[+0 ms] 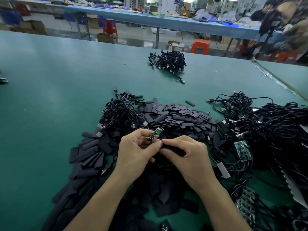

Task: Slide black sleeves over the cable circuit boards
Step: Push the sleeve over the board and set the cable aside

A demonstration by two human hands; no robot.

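Sleeves (90, 154) heaped at the near table (50, 80) edge. Left hand (135, 152) fingers pinch a cable just under its bare board (155, 133). Right hand (188, 157) fingers pinch what looks like one sleeve (172, 147) beside it, not on yet. Right side: cable tangle (266, 124), more bare boards (241, 149). Plenty left.

I work at a wide green-topped table (50, 72). Beyond its far edge lies a pale glossy floor (133, 35) with cardboard boxes (104, 37), a red stool (109, 27) and an orange stool (199, 46), then a long blue bench (166, 22) cluttered with bags, all brightly lit.
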